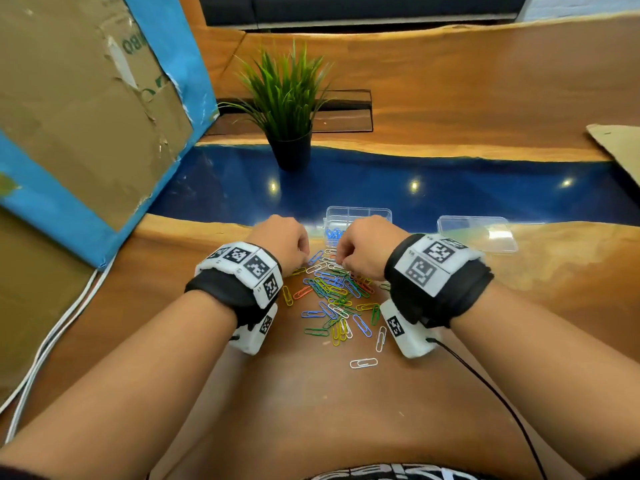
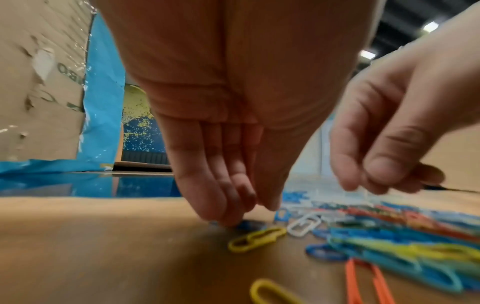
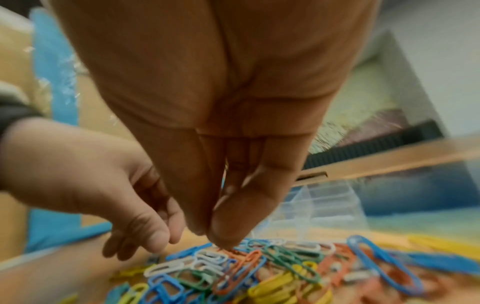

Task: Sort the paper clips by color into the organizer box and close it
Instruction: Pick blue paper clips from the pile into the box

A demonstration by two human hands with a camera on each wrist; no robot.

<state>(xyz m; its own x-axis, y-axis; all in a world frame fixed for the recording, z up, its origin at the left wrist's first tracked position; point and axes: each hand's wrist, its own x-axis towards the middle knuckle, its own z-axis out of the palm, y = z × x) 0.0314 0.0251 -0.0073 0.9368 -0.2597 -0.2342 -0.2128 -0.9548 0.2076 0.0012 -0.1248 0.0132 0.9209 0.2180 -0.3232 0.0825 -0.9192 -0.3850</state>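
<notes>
A loose pile of paper clips (image 1: 332, 296) in blue, green, yellow, orange and white lies on the wooden table between my wrists. Just behind it stands the clear organizer box (image 1: 358, 216), with blue clips (image 1: 334, 233) in its near left compartment. My left hand (image 2: 249, 214) points down at the pile's left edge, fingers nearly straight, one fingertip touching a blue clip (image 2: 248, 225). My right hand (image 3: 211, 236) is over the pile's far side. Its thumb and forefinger pinch the end of an orange clip (image 3: 241, 265).
The box's clear lid (image 1: 476, 233) lies apart on the table to the right. A potted plant (image 1: 289, 109) stands behind the box. A cardboard panel with blue edging (image 1: 86, 109) leans at the left, with white cables (image 1: 52, 341) beside it.
</notes>
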